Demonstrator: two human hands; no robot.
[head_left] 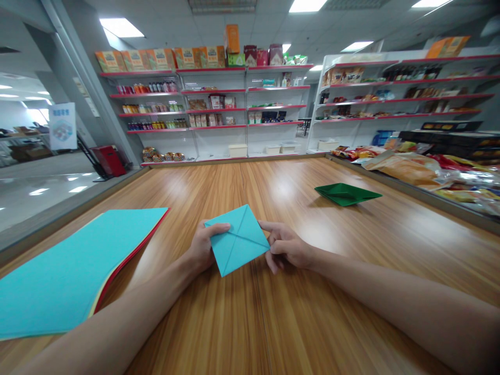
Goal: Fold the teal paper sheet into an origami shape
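Note:
A light-blue square of folded paper, creased along both diagonals, is held tilted above the middle of the wooden table. My left hand grips its left corner, with the thumb lying flat on top and the other fingers hidden beneath. At the right corner, my right hand closes its thumb and bent fingers on the paper, while the index finger reaches along the upper right edge. Farther off to the right, a dark green folded paper boat rests on the table.
On the left lies a stack of coloured paper sheets, light blue on top with yellow and red edges below. Packaged snacks are heaped beyond the right edge of the wooden table. Stocked shelves stand behind it.

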